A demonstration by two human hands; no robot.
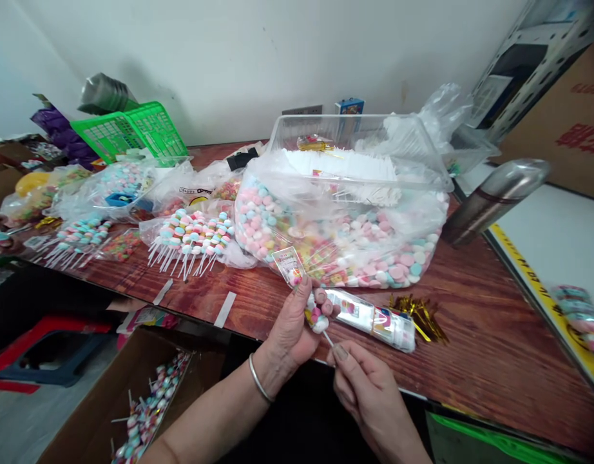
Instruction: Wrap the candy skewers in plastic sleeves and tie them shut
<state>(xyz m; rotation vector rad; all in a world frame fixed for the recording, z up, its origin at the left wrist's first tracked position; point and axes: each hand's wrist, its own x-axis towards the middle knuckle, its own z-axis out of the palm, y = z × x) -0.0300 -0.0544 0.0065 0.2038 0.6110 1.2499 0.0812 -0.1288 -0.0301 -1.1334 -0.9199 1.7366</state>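
My left hand is closed round a small clear printed wrapper with a pastel candy skewer partly inside it. My right hand pinches the skewer's white stick from below. Both hands hover at the near edge of the wooden table. A stack of empty wrappers lies just right of my left hand, beside a pile of gold twist ties. A large clear bag of pastel candies sits right behind my hands.
A heap of finished candy skewers lies left of the big bag, with more bags of sweets and a green basket further left. A cardboard box below the table holds wrapped skewers. A steel flask lies at the right.
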